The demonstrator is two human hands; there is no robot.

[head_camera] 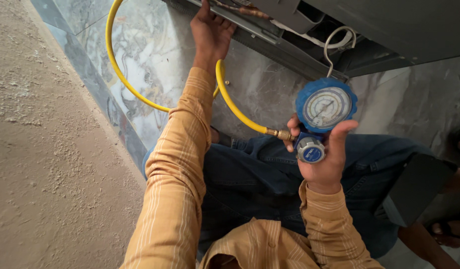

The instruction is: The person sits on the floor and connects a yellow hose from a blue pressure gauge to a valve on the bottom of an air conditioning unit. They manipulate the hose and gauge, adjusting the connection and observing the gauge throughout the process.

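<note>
Head view, looking straight down: one blue pressure gauge (pixel 325 105) is gripped in the right hand (pixel 322 159), fingers curled around the valve body just below the dial, with one blue knob (pixel 310 150) sat against the palm. One metal hook (pixel 335 44) is seen sticking up from the far side of the gauge. One yellow hose (pixel 140 94) is screwed on at a brass fitting (pixel 278 133) and looped off to the far left. The left hand (pixel 211 31) is pressed up against the edge of a grey unit (pixel 389 30) at the far side; whether anything is pinched there can't be told. Marbled grey floor tiles (pixel 270 89) are laid underneath, with a rough plastered wall (pixel 50 149) on the left.
</note>
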